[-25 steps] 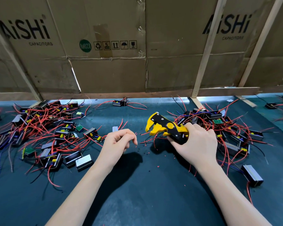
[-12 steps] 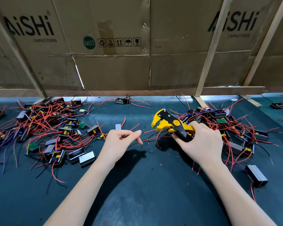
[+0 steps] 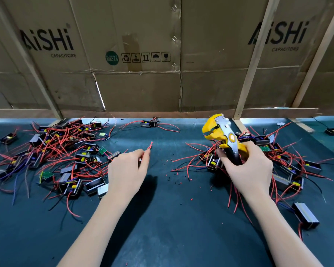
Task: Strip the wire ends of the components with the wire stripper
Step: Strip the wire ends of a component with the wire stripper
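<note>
1. The right hand (image 3: pixel 247 166) is holding the yellow and black wire stripper (image 3: pixel 223 136) by its handles, fingers curled round them. The tool's head is pointing up and away from the person.
2. The left hand (image 3: pixel 128 168) is reaching out over the dark mat (image 3: pixel 162 218). Its fingertips are touching or pinching some thin red wires (image 3: pixel 149 146); which one is hard to tell.
3. A big pile of components (image 3: pixel 66 151) with red wires is lying to the left of the left hand.
4. Another pile of components (image 3: pixel 289 160) is lying under and to the right of the right hand.
5. Tiny red and black bits (image 3: pixel 176 173) are lying on the mat between the hands.
6. Cardboard boxes (image 3: pixel 143 54) are standing behind the mat.
</note>
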